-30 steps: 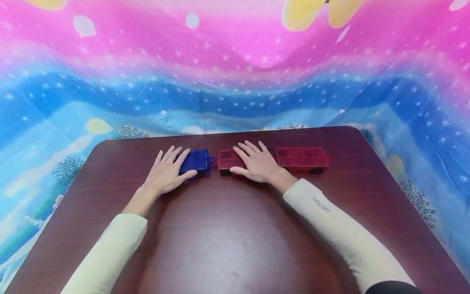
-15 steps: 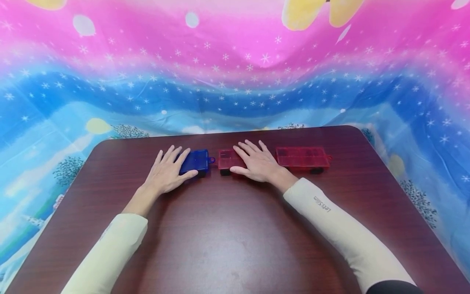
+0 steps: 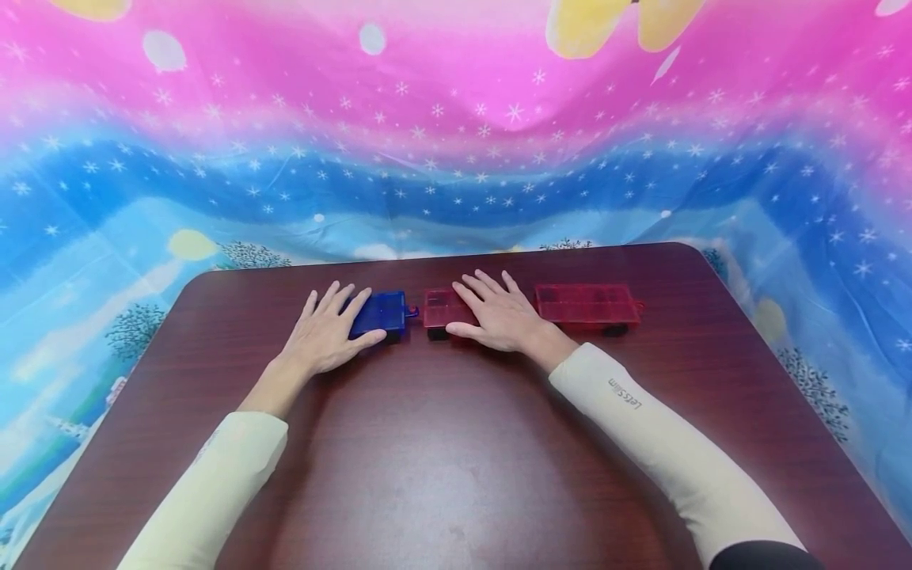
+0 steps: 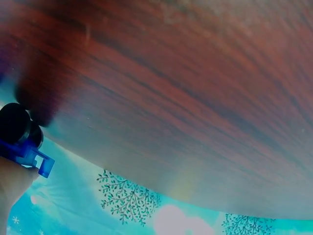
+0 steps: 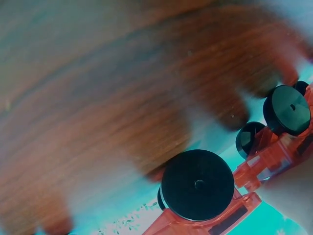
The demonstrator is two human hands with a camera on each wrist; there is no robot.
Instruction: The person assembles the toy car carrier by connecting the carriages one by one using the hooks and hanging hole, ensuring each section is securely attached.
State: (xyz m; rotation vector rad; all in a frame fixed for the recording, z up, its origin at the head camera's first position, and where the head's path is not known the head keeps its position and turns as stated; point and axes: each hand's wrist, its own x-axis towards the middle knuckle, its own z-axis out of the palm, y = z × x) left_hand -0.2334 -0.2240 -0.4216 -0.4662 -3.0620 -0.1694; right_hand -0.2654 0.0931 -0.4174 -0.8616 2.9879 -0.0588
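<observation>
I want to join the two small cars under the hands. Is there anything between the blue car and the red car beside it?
Nothing visible. Between the blue car, under the left hand, and the short red car, under the right hand, only a narrow strip of bare table shows. The blue car's hook points into it.

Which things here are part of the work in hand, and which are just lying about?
In hand:
- blue wheeled car, under the left hand
- short red wheeled car, under the right hand

Lying about:
- long red wheeled car, untouched, to the right
- table
- colourful starry cloth behind
</observation>
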